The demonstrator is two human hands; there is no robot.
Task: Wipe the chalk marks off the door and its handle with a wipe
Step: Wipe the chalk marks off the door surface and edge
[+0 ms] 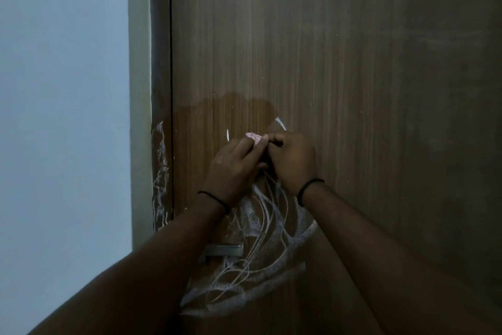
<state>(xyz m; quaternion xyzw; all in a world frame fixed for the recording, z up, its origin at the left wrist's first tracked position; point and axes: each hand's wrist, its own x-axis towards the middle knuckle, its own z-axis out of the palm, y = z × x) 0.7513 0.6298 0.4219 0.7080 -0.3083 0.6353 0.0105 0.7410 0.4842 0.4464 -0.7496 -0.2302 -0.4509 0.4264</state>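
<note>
A brown wooden door (339, 63) fills the view. White chalk marks (260, 261) loop across it below my hands, and short strokes sit just above them. A damp darker patch (217, 117) spreads over the door above my hands. Both hands meet in front of the door: my left hand (233, 169) and my right hand (293, 160) pinch a small pale pink wipe (254, 137) between their fingertips. The metal door handle (222, 250) shows below, partly hidden by my left forearm.
The dark door frame (161, 90) on the left carries chalk smears (160, 177) low down. Left of it stands a pale grey-blue wall (62, 117). Black bands circle both wrists.
</note>
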